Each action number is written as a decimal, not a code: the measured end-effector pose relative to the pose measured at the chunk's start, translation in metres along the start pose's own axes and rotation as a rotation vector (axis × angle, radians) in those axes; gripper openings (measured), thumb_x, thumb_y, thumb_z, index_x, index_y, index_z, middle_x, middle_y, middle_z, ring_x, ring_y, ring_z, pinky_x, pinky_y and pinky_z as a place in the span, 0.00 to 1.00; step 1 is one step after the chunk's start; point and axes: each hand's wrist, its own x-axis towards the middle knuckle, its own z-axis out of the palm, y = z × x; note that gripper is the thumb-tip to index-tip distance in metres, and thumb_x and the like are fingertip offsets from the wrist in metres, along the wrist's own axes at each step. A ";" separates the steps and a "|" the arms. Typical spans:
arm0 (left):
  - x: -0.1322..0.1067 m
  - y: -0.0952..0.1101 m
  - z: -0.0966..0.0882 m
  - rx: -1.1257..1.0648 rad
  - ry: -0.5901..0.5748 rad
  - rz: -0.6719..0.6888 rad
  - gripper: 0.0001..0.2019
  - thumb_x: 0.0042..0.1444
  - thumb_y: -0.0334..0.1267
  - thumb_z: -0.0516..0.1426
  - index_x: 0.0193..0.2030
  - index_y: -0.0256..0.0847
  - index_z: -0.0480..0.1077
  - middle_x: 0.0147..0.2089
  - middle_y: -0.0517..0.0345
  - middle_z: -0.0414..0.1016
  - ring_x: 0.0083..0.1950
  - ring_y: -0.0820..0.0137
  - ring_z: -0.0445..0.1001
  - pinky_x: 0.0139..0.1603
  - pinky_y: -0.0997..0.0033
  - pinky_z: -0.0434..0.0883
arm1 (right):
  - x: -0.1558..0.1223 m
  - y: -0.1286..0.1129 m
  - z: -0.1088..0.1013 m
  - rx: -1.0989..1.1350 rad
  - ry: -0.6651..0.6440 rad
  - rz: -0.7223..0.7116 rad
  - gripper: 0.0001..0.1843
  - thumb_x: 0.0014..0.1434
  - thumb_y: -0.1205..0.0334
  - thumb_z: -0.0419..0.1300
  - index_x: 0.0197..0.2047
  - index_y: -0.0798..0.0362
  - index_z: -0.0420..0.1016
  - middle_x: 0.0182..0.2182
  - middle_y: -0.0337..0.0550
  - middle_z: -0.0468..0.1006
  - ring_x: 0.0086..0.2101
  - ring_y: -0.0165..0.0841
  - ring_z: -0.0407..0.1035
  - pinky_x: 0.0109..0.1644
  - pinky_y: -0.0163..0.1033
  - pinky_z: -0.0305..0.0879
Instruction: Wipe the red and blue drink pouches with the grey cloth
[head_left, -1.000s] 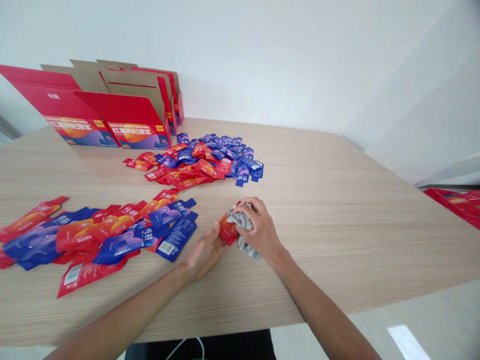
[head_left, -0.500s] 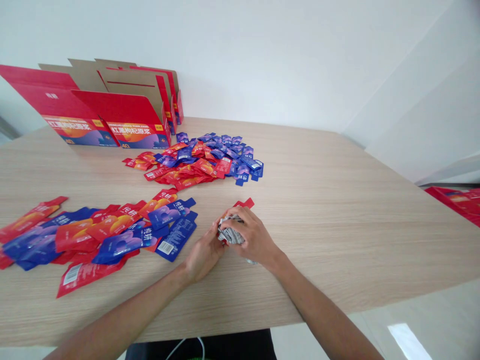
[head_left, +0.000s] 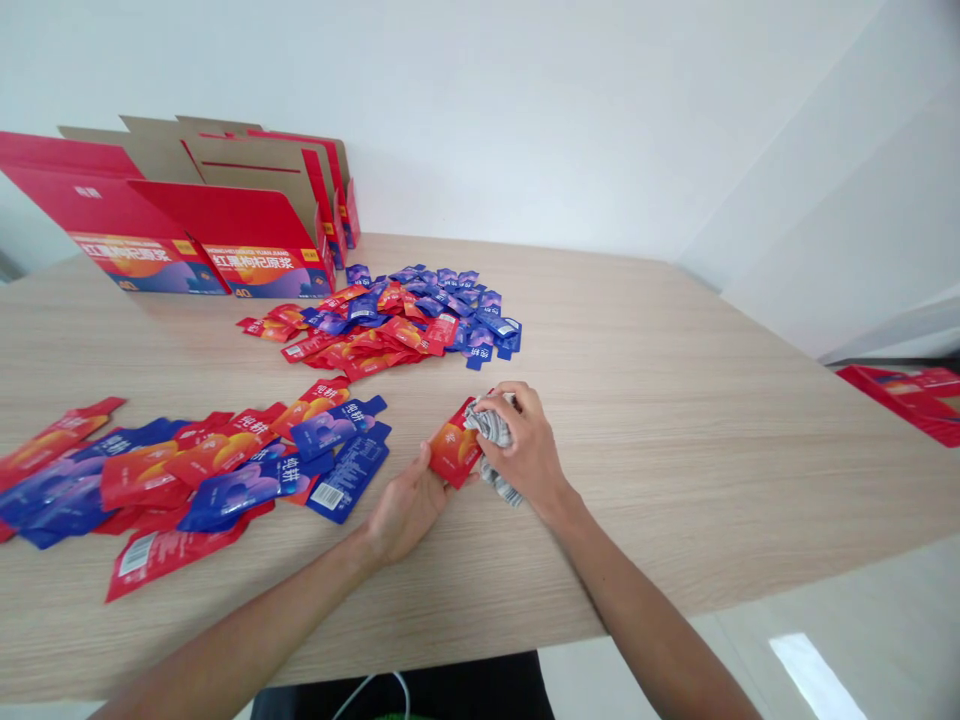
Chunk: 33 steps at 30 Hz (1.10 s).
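A red and orange pouch [head_left: 454, 446] is pinched at its lower end by my left hand [head_left: 411, 505], thumb on top. Bunched in my right hand [head_left: 531, 450] is a grey-and-white striped cloth [head_left: 495, 428], which lies against the pouch's upper right part and hides it. A loose tail of the cloth hangs below the fingers. Left of my hands spreads a heap of red and blue pouches [head_left: 232, 450], overlapping one another. Farther back sits a second heap of such pouches [head_left: 405, 320].
Open red cartons [head_left: 255, 235] with raised flaps stand at the back left by the white wall [head_left: 525, 120]. The wooden table [head_left: 675, 430] stretches to the right. Another red box [head_left: 907, 390] shows beyond its right edge.
My right hand has moved with the cloth up and to the right along the pouch. More of the pouch's printed face now shows. My left hand keeps its hold.
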 end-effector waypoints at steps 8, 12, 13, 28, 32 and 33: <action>0.003 0.003 -0.003 0.040 0.122 0.004 0.21 0.69 0.41 0.55 0.65 0.38 0.70 0.61 0.48 0.78 0.66 0.59 0.70 0.69 0.58 0.63 | -0.005 -0.015 0.008 0.067 -0.262 -0.283 0.14 0.55 0.68 0.67 0.45 0.47 0.76 0.48 0.47 0.73 0.48 0.43 0.69 0.52 0.49 0.72; 0.005 0.004 -0.003 0.022 0.106 -0.013 0.20 0.70 0.43 0.53 0.65 0.40 0.70 0.62 0.48 0.77 0.67 0.58 0.69 0.68 0.56 0.64 | -0.002 -0.004 0.004 0.013 -0.074 -0.059 0.16 0.55 0.70 0.65 0.46 0.46 0.76 0.48 0.48 0.71 0.48 0.44 0.68 0.52 0.51 0.72; 0.006 0.004 -0.003 0.021 0.103 -0.020 0.20 0.70 0.43 0.53 0.64 0.40 0.71 0.63 0.48 0.76 0.67 0.58 0.69 0.67 0.56 0.65 | -0.001 0.000 0.002 -0.001 -0.031 -0.006 0.16 0.55 0.71 0.63 0.46 0.46 0.75 0.48 0.48 0.70 0.48 0.44 0.68 0.53 0.51 0.72; -0.001 0.013 0.004 -0.008 -0.011 -0.187 0.21 0.67 0.46 0.52 0.60 0.37 0.73 0.61 0.40 0.76 0.45 0.61 0.76 0.41 0.64 0.68 | 0.003 0.008 -0.004 -0.030 0.095 0.038 0.16 0.55 0.72 0.60 0.46 0.47 0.75 0.48 0.48 0.69 0.50 0.44 0.68 0.54 0.51 0.71; -0.001 0.014 0.003 -0.044 -0.031 -0.209 0.20 0.66 0.45 0.51 0.56 0.38 0.75 0.58 0.42 0.77 0.40 0.63 0.74 0.40 0.65 0.67 | 0.002 0.006 -0.003 0.062 0.116 0.041 0.16 0.55 0.71 0.59 0.45 0.47 0.74 0.48 0.47 0.68 0.51 0.44 0.68 0.56 0.51 0.70; 0.000 0.014 0.002 -0.052 -0.034 -0.215 0.19 0.65 0.45 0.51 0.55 0.39 0.75 0.57 0.42 0.77 0.40 0.63 0.74 0.40 0.65 0.67 | 0.002 0.005 -0.003 0.079 0.142 0.049 0.15 0.56 0.71 0.59 0.46 0.47 0.74 0.47 0.47 0.68 0.51 0.43 0.68 0.56 0.51 0.70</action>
